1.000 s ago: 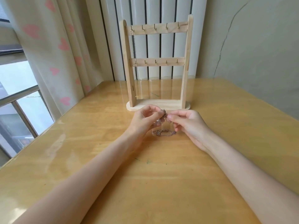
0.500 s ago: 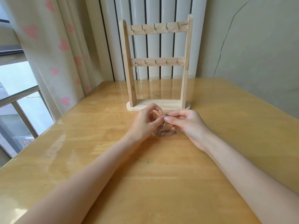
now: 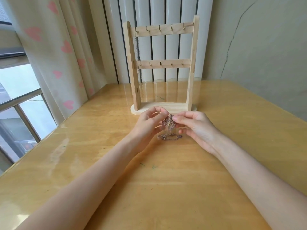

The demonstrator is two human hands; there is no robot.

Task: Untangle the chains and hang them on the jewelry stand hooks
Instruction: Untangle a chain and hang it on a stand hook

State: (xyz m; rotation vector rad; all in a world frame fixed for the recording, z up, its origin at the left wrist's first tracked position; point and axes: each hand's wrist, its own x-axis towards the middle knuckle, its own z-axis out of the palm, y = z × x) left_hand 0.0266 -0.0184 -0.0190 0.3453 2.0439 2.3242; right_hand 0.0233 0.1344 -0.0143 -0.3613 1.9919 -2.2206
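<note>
While both hands work just in front of the wooden jewelry stand (image 3: 162, 67), the step in hand looks to be picking the knot apart, and it pays to go slowly. The left hand (image 3: 147, 123) has its thumb and curled fingers closed on one side of the tangled chains (image 3: 169, 124); the right hand (image 3: 196, 127) pinches the other side between thumb and forefinger, its other fingers loosely bent below. Neither hand is spread wide: both are drawn in to a fine pinch with the metal between the fingertips.

To do this well, I judge it best to tease loops outward rather than pull the ends, since tugging would likely tighten the knot. Keeping the clump lifted lets the loose strands hang and show which link crosses which. Fine links of this kind probably kink easily, so light pressure should serve better than force.

Most of the knot sits between the two pinches, raised off the glossy wooden table (image 3: 149, 188). Below the grip a slack loop trails down and lies on the tabletop, between the wrists and nearer the right hand. How many chains are in the clump cannot be told.

One thin chain (image 3: 139, 63) already hangs from the leftmost top hook of the stand; the other hooks (image 3: 172, 29) look bare.
</note>
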